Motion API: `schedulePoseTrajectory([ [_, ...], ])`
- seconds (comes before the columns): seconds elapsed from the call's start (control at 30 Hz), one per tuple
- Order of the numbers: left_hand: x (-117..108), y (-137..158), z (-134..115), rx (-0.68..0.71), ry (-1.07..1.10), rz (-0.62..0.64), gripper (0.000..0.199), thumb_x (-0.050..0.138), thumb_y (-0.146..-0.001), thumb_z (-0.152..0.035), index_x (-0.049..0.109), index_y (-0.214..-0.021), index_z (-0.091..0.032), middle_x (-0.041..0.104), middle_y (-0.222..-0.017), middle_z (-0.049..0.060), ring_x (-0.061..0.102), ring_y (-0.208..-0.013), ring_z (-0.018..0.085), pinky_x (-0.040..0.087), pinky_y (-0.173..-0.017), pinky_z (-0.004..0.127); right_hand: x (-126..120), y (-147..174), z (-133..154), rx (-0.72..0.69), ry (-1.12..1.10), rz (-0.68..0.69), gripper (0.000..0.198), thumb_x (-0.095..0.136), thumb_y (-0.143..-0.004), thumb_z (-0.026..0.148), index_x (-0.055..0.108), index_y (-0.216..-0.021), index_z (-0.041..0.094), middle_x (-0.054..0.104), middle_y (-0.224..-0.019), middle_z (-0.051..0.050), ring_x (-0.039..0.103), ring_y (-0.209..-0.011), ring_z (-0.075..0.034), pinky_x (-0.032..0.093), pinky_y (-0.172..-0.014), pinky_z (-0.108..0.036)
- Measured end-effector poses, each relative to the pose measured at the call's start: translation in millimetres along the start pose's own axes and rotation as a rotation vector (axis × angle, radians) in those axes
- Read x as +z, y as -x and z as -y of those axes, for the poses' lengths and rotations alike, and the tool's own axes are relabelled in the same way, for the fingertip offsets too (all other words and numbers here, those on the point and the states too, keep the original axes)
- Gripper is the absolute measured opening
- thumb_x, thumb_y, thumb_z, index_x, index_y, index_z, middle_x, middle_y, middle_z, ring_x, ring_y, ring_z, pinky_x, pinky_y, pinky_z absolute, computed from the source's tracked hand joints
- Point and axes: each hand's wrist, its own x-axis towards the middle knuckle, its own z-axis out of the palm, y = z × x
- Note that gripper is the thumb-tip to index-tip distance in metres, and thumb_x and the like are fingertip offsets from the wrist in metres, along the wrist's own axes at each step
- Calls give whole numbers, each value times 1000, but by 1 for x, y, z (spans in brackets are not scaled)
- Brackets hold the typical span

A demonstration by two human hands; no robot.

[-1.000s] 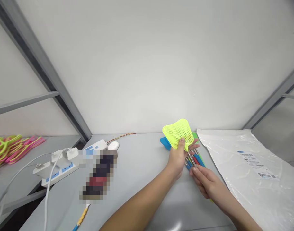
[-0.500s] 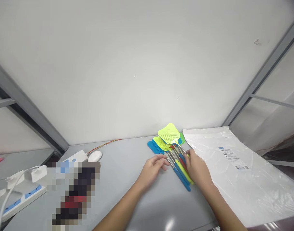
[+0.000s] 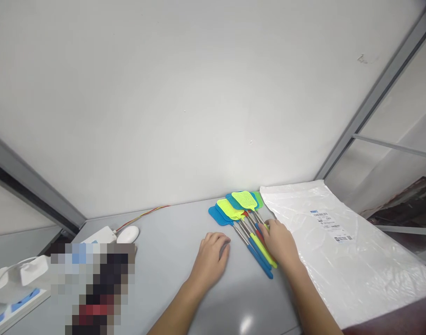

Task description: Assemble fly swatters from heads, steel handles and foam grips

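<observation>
Several fly swatters lie fanned out on the grey table (image 3: 171, 260), with blue, yellow-green and green mesh heads, metal shafts and coloured handles. My right hand (image 3: 279, 239) is closed around the handle of the uppermost yellow-green fly swatter (image 3: 244, 200), at the right side of the pile. That swatter's head rests over a blue one. My left hand (image 3: 209, 258) lies on the table left of the handles, apart from them. It holds nothing; its fingers are loosely bent, with the thumb apart. A blue handle (image 3: 260, 260) lies between my hands.
A white plastic mailing bag (image 3: 338, 270) with a printed label lies flat on the right. A white power strip (image 3: 20, 307) with plugs, a white round object (image 3: 128, 234) and a pixelated patch (image 3: 101, 288) are at left. A white wall rises behind.
The yellow-green swatter in my right hand has come down onto the other heads. My left hand has drawn back from the shafts to the table. The view has shifted slightly.
</observation>
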Motion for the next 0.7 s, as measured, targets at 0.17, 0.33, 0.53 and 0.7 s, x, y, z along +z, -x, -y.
schedulePoseTrajectory([
  [0.17, 0, 5, -3, 0, -195, 34, 29, 39, -94, -27, 58, -115, -26, 56, -123, 5, 47, -115, 23, 40, -94, 42, 9, 32, -2, -6, -31, -163, 45, 38, -94, 48, 55, -120, 16, 57, -117, -15, 53, -106, -30, 38, -85, -43],
  [0.33, 2, 19, -8, -15, -377, 166, 46, 39, -93, -35, 42, -138, -24, 38, -148, 8, 34, -133, 30, 30, -105, 52, 26, 76, 28, -233, -166, -378, 42, 42, -93, 42, 55, -121, 15, 48, -133, -18, 42, -123, -32, 33, -97, -49],
  [0.53, -6, 68, 9, -219, -495, 119, 52, 25, -97, -36, 31, -146, -20, 24, -155, 6, 20, -142, 28, 20, -112, 53, 50, 114, 77, -537, -207, -63, 41, 35, -95, 31, 55, -130, 21, 43, -145, -9, 30, -137, -27, 26, -108, -48],
  [0.7, -12, 107, 14, -376, -562, -39, 57, 26, -96, -45, 28, -147, -20, 24, -154, 5, 18, -143, 27, 18, -113, 53, 59, 113, 74, -583, -115, 211, 56, 23, -97, 44, 33, -147, 20, 21, -155, -4, 17, -143, -26, 16, -114, -49],
])
